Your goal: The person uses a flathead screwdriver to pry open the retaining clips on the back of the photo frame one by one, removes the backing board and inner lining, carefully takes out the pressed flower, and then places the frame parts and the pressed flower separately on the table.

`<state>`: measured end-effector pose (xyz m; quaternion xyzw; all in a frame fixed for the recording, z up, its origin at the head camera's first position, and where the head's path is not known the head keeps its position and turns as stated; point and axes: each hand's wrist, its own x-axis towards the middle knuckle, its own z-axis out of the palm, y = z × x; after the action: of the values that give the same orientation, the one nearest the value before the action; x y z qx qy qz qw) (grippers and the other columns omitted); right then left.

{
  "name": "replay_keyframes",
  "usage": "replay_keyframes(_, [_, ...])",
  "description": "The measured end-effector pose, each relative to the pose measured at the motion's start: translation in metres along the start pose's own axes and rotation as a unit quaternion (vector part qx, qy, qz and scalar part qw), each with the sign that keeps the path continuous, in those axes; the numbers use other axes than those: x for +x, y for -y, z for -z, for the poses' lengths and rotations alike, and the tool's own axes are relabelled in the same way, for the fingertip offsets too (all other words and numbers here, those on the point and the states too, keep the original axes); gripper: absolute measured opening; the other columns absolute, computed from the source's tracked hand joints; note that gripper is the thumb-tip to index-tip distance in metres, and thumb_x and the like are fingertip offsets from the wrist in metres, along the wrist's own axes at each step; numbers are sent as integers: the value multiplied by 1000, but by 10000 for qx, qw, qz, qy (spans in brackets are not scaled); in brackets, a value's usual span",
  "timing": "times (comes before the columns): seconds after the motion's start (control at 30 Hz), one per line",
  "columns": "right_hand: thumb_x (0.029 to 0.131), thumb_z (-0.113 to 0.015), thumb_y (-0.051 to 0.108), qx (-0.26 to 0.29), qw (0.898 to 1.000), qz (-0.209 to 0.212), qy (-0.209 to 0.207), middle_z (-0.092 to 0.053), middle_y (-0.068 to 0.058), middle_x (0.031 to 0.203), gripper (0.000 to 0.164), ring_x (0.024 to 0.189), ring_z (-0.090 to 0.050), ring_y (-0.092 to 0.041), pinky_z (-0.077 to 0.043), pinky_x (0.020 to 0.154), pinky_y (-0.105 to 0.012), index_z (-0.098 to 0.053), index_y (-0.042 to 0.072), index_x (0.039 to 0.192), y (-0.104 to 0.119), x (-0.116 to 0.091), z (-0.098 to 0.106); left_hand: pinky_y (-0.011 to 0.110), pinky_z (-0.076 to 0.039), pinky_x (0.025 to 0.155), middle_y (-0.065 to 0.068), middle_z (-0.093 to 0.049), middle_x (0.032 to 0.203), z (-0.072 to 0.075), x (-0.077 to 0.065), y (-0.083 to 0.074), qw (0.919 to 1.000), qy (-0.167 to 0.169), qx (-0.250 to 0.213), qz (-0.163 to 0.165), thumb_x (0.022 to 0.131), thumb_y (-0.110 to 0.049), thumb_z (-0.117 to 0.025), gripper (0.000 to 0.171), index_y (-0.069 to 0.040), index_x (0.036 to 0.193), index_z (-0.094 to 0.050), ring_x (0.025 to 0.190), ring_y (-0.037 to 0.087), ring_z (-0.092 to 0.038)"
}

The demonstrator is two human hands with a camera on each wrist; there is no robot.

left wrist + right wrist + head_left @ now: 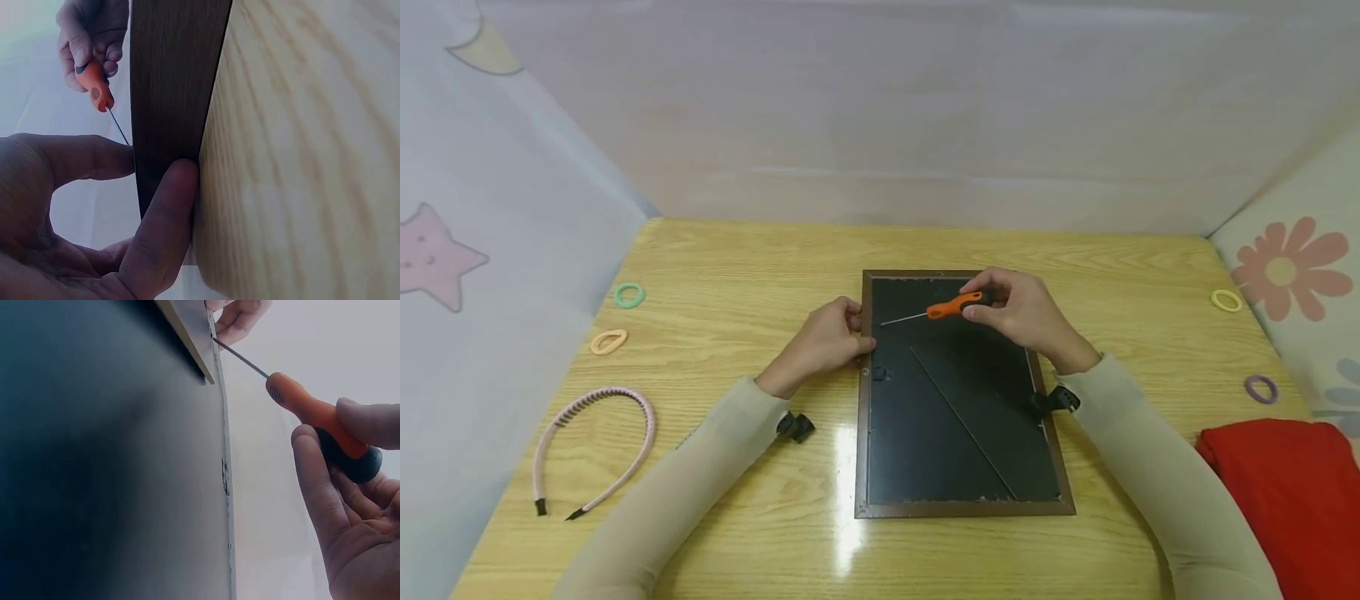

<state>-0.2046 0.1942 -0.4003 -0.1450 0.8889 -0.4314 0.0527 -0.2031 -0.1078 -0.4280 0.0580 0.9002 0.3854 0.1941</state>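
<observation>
A brown picture frame (955,510) lies face down on the table, its black backing board (910,450) upward. A thin strut (958,414) runs slantwise on the board. My left hand (829,340) holds the frame's left edge, thumb on the upper face and a finger against the outer side (169,94). In my right hand (1026,317), the thumb and fingers pinch the black end of an orange-and-black screwdriver (946,308). Its thin metal shaft (240,357) points left, and the tip meets the frame's inner left edge near my left thumb.
A pink headband (650,417) lies at the left, below green (628,295) and orange (608,341) rings. Yellow (1226,301) and purple (1261,388) rings are at the right, above red cloth (1285,492). Patterned walls enclose the wooden table (760,275) at the back and sides.
</observation>
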Motion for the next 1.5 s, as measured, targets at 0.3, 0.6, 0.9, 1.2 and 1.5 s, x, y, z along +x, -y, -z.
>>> replay_keyframes(0.3, [90, -78, 17, 117, 9999, -115, -8, -72, -12, 109, 28, 81, -72, -22, -53, 63, -25, -71, 14, 116, -4, 1, -3, 33, -52, 85, 5, -60, 118, -1, 3, 1, 10000, -47, 58, -2, 88, -28, -76, 63, -5, 140, -50, 98, 22, -59])
replay_keyframes(0.6, [90, -77, 17, 171, 9996, -215, 49, -73, -11, 109, 27, 85, -73, -21, -53, 64, -27, -70, 15, 116, -6, 0, -3, 35, -53, 88, 5, -60, 120, -2, 2, 0, 10000, -13, 39, 36, 88, -29, -76, 64, -7, 141, -49, 100, 23, -61])
replay_keyframes(0.9, [91, -77, 16, 92, 9991, -280, 294, -72, -12, 110, 25, 77, -61, -22, -47, 62, -28, -68, 12, 114, -9, 1, -3, 34, -52, 86, 5, -61, 118, -2, 3, 1, 10000, -53, 34, 18, 87, -28, -78, 64, -6, 141, -50, 98, 23, -60])
replay_keyframes(1.2, [91, -76, 11, 315, 9961, -426, 706, -71, -13, 117, 23, 92, -70, -21, -56, 77, -30, -65, 8, 110, -11, 4, -4, 36, -53, 87, 6, -61, 120, -1, 4, 3, 10000, -56, 47, 4, 87, -29, -77, 65, -7, 141, -49, 101, 24, -60])
replay_keyframes(1.5, [89, -78, 11, 250, 9927, -539, 1048, -69, -13, 110, 23, 89, -67, -19, -53, 75, -30, -64, 8, 107, -23, 7, -12, 33, -52, 83, 5, -61, 118, -3, 4, 3, 10000, -69, 15, -15, 87, -28, -77, 64, -6, 141, -50, 98, 23, -60])
